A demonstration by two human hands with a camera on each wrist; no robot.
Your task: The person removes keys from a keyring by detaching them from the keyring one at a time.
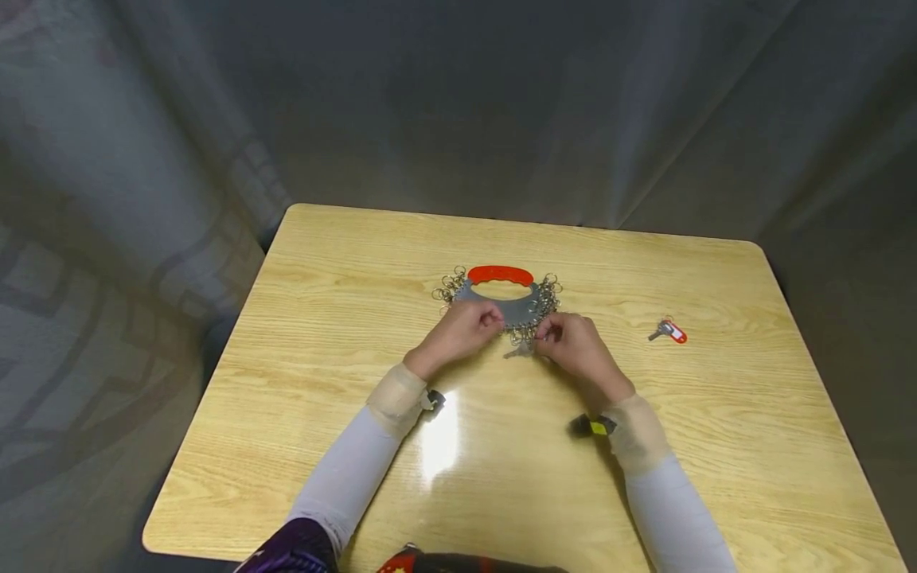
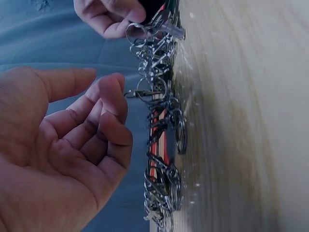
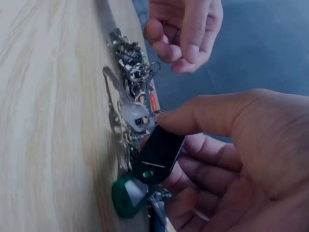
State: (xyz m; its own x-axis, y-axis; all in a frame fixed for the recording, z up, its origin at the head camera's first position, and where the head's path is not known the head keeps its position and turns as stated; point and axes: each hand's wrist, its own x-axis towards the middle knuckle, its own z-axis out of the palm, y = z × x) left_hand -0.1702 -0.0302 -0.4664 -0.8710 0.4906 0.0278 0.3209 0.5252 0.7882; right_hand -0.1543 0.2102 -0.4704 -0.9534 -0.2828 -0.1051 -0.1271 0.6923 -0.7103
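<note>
A grey metal key holder (image 1: 510, 310) with a red handle (image 1: 501, 275) lies on the table, clips and split rings (image 2: 164, 188) hanging along its curved edge. My right hand (image 1: 573, 344) pinches a black key tag (image 3: 161, 147) between thumb and fingers at the holder's near right edge. A key (image 3: 135, 113) hangs by the tag, close to the row of clips. Below the black tag is a green key tag (image 3: 126, 197). My left hand (image 2: 72, 130) hovers beside the clips, fingers loosely bent, with a gap between thumb and index finger and nothing visible in its grasp.
Farther right on the wooden table (image 1: 322, 318) lies a key with a red tag (image 1: 676, 330). Grey curtains (image 1: 458, 111) hang behind and beside the table. Small cameras (image 1: 434, 401) are strapped to both wrists.
</note>
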